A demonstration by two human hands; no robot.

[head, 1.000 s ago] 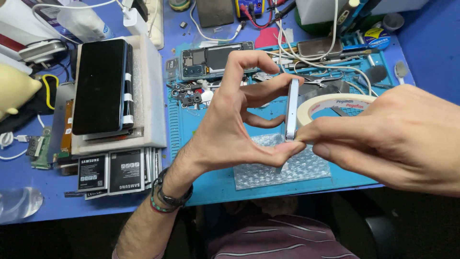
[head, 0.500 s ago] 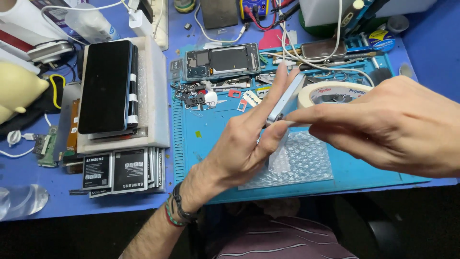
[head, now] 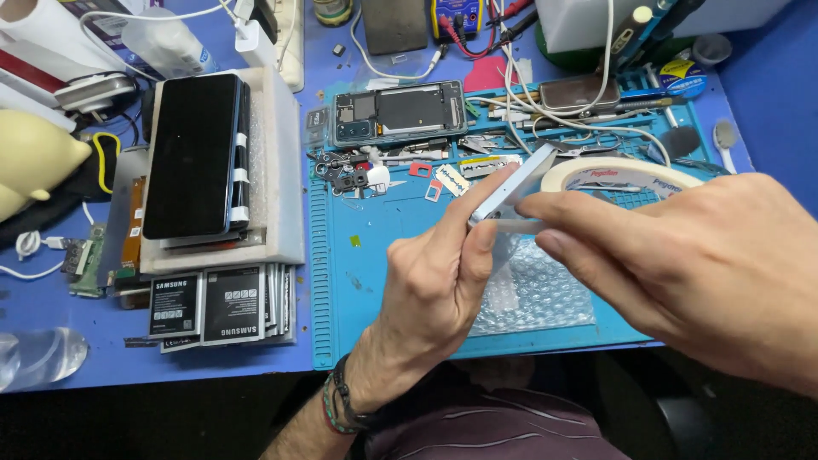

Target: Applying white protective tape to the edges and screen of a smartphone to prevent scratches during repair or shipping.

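My left hand (head: 434, 285) grips a thin silver phone panel (head: 511, 187), seen edge-on and tilted up to the right over the blue repair mat (head: 358, 290). My right hand (head: 690, 264) comes in from the right, its fingertips pinching the panel's lower end beside my left thumb. Under both hands lies a piece of bubble wrap (head: 537, 298). An opened phone body (head: 399, 112) with exposed boards lies at the mat's far edge, small screws and parts (head: 354, 175) scattered just below it.
A black phone (head: 192, 153) rests on a white foam block at left, with a row of phone batteries (head: 217, 305) in front of it. A tape roll (head: 622, 175) sits behind my right hand. Cables, tweezers and tools crowd the back.
My left hand has turned and closed round the panel, which tilted from upright to slanting right. My right hand has slid left along it. The view has shifted slightly.
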